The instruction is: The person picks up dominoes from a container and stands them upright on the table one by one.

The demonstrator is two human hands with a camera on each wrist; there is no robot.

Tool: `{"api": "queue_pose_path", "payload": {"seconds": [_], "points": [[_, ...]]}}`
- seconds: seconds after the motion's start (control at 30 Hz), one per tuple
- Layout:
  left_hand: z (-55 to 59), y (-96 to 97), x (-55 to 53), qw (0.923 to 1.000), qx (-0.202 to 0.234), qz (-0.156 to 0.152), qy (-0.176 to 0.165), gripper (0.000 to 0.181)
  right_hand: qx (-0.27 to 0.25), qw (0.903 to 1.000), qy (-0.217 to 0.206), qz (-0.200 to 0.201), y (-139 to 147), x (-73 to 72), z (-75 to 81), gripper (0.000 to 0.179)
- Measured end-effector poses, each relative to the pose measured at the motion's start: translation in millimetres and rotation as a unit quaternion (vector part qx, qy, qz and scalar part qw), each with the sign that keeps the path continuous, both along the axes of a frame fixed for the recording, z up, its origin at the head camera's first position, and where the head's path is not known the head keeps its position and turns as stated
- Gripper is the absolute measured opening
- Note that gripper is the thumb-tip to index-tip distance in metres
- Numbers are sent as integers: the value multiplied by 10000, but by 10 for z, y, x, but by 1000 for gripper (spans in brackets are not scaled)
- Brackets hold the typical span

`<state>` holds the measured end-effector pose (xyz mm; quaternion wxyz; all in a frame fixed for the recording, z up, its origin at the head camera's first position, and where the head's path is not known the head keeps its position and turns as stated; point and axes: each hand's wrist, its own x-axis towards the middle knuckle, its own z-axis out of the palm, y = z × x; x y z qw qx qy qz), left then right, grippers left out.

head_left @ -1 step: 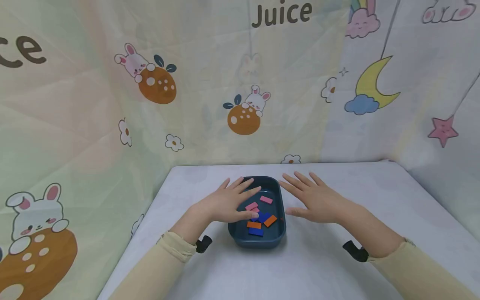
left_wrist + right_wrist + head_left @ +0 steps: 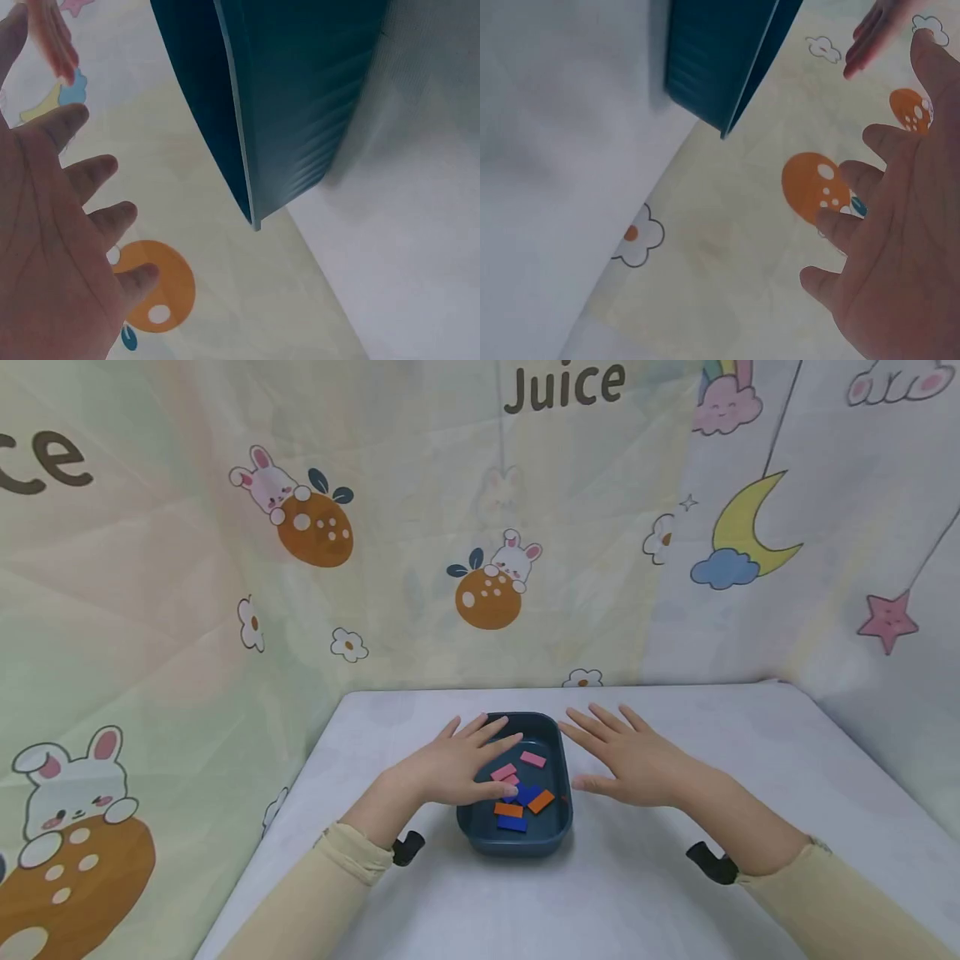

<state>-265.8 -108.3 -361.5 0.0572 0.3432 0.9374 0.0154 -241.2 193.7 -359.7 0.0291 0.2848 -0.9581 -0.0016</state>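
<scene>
A dark teal plastic bin [image 2: 513, 847] stands on the table, with several small flat blocks lying loose on its floor. Among them are a pink block [image 2: 533, 760], an orange block [image 2: 541, 802] and a blue block [image 2: 512, 824]. My left hand [image 2: 461, 768] is spread palm down over the bin's left side, hiding part of it; in the left wrist view its palm [image 2: 52, 247] shows bare. Just right of the bin hovers my right hand [image 2: 630, 760], fingers spread, and its palm [image 2: 900, 232] also holds nothing in the right wrist view.
A white cloth covers the table [image 2: 645, 893]. Behind it and along both sides hangs a printed curtain [image 2: 405, 510] with rabbits, oranges and a moon. Each wrist wears a black band [image 2: 711, 862] below a cream sleeve.
</scene>
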Motion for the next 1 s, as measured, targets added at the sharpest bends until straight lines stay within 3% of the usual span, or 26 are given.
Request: {"api": "queue_pose_path", "payload": {"seconds": [0.1, 0.17, 0.23, 0.27, 0.3, 0.37, 0.47, 0.5, 0.53, 0.6, 0.63, 0.7, 0.73, 0.8, 0.9, 1.0], "points": [[-46, -20, -46, 9998, 165, 57, 27, 86, -39, 10000, -81, 4, 5, -15, -17, 87], [-98, -50, -100, 9980, 581, 250, -24, 84, -148, 9997, -200, 11, 15, -30, -34, 85], [-195, -94, -173, 9897, 1250, 695, -101, 80, -380, 9987, -323, 51, 23, -57, -48, 83], [-250, -118, -208, 9808, 1671, 1000, -149, 75, -564, 9976, -399, 74, 23, -75, -54, 82], [-306, -141, -239, 9674, 2130, 1355, -218, 71, -779, 9957, -485, 96, 19, -93, -59, 80], [-438, -180, -297, 9276, 3063, 2110, -334, 62, -1263, 9896, -674, 131, -6, -138, -58, 76], [-636, -207, -366, 8514, 4202, 3078, -615, 52, -2003, 9755, -894, 166, -85, -235, -49, 66], [-694, -205, -384, 8252, 4535, 3279, -762, 50, -2229, 9698, -972, 178, -116, -276, -45, 62], [-751, -206, -403, 8039, 4787, 3421, -873, 50, -2438, 9641, -1037, 183, -156, -328, -38, 57], [-837, -197, -424, 7725, 5141, 3567, -1085, 49, -2788, 9532, -1162, 136, -245, -445, -27, 50], [-873, -190, -426, 7630, 5267, 3558, -1176, 49, -2947, 9468, -1285, 109, -289, -504, -23, 47], [-952, -183, -418, 7584, 5377, 3471, -1233, 48, -3169, 9351, -1583, 68, -381, -624, -24, 44], [-991, -182, -411, 7605, 5376, 3429, -1225, 48, -3228, 9303, -1742, 2, -428, -682, -32, 42], [-1051, -176, -392, 7574, 5462, 3355, -1244, 47, -3265, 9224, -2063, -61, -511, -781, -50, 40], [-1123, -158, -381, 7536, 5569, 3251, -1276, 46, -3250, 9134, -2448, -145, -600, -911, -104, 37], [-1166, -132, -394, 7558, 5600, 3150, -1267, 46, -3244, 9060, -2712, -180, -669, -1024, -163, 37]]}}
